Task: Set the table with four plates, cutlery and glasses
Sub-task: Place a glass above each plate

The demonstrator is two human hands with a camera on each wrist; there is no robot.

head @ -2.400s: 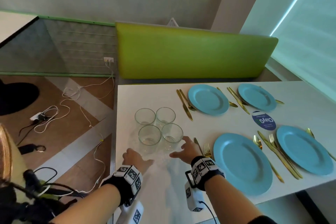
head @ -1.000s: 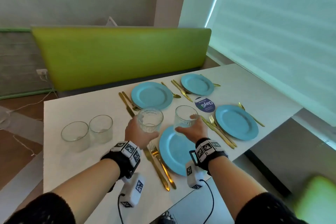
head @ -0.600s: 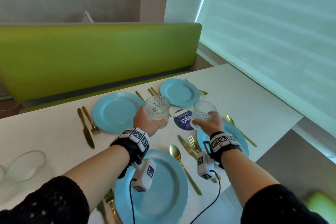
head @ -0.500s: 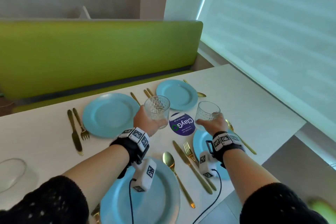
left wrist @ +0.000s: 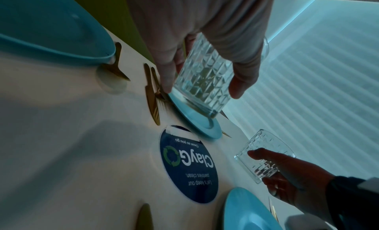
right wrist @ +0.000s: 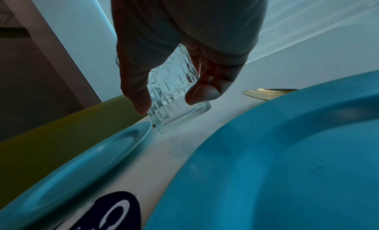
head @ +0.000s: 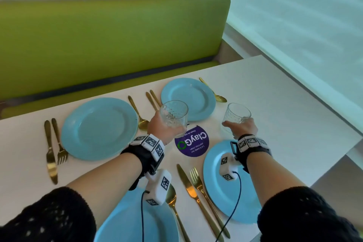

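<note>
A cut-pattern glass [head: 173, 117] is being held in the left hand [head: 161, 129], with the grip wrapped round its side wall: thumb on one side, fingers [left wrist: 242, 78] on the other. This glass is being carried clear of the white surface [head: 275, 104], above the near edge of the far right plate [head: 188, 98] and just beyond the round purple sticker [head: 192, 142]. A second patterned glass [head: 236, 117] is being held by the right hand [head: 242, 128], its grip likewise curled round the lower part of the wall, thumb and fingers on opposite sides. In the right wrist view this glass is being kept tilted, its base low over the surface between the far right plate and the near right plate [head: 225, 182]; whether the base is touching cannot be told.

Four blue plates are being shown on the surface, the other two being the far left plate [head: 99, 128] and the nearest plate [head: 137, 224]. Gold cutlery is lying beside them: a knife [head: 50, 159] and fork [head: 59, 145] left of the far left plate, a spoon [head: 213, 91] right of the far right plate, and a knife [head: 198, 200] and fork [head: 206, 196] between the two near plates. A green bench back [head: 110, 41] is standing behind the surface.
</note>
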